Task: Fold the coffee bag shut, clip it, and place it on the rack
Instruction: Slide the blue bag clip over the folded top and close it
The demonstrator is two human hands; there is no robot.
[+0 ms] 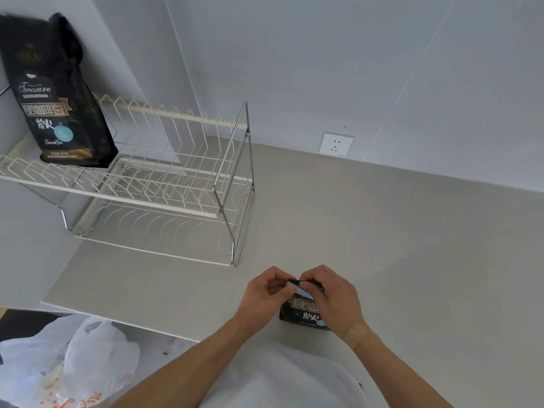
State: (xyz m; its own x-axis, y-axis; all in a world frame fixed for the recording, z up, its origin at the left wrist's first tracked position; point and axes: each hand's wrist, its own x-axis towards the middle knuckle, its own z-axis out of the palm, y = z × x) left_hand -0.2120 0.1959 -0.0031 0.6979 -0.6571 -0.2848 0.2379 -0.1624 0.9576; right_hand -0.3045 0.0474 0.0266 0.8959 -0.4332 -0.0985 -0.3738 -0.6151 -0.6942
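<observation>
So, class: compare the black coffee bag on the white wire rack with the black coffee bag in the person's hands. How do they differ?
The black coffee bag on the white wire rack stands on the upper tier, untouched; the black coffee bag in the hands sits on the grey counter. The rack bag shows its full height; the held bag's top is pinched between the left hand and right hand, so it looks shorter. Both share the same black printed label.

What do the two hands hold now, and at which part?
Both the left hand and the right hand pinch the folded top edge of the coffee bag standing on the counter.
</observation>
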